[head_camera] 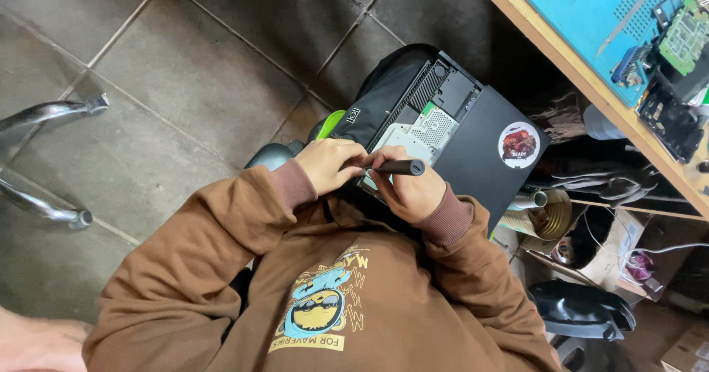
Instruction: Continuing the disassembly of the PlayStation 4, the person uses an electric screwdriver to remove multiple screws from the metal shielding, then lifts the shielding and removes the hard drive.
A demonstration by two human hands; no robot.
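Note:
An opened black console (480, 147) with a round sticker lies tilted on my lap, over a black bag (384, 91). Its uncovered half shows a grey metal shield (422, 132) and black vents. My right hand (410, 193) is wrapped around the thick black handle of a screwdriver (397, 167), which lies across the near edge of the console. My left hand (329, 164) has its fingers curled and pinched at the tool's front end, touching the console's near corner. The tip is hidden under my fingers. Both of my arms are in brown hoodie sleeves.
A wooden workbench (583, 77) runs along the upper right, with a blue mat (591, 10) and green circuit boards (687, 36). Under it lie a metal roll (548, 217), a box and black plastic shells (583, 309). Chrome chair legs (44, 114) stand left on grey tiles.

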